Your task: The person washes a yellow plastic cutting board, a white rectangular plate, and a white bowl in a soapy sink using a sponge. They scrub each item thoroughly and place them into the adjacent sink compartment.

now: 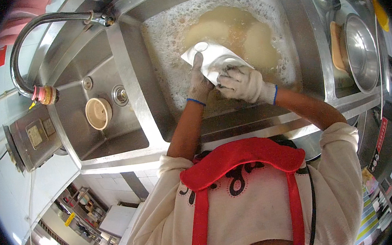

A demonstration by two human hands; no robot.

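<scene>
A white rectangular plate with a raised ring near one end is held tilted over the soapy water in the large steel sink basin. On its left side my left hand, in a pale knit glove with a blue cuff edge, grips it with the thumb on the upper face. My right hand, gloved the same way and stained dark at the fingers, curls over the plate's near right edge. Whether a cloth or pad is under those fingers is hidden. Below the water's surface, pale rounded shapes show indistinctly.
Left of the divider, a smaller basin holds a beige plastic strainer cup beside a drain. A curved faucet arches over that side. At right, a steel bowl leans near an orange-brown object and a ladle.
</scene>
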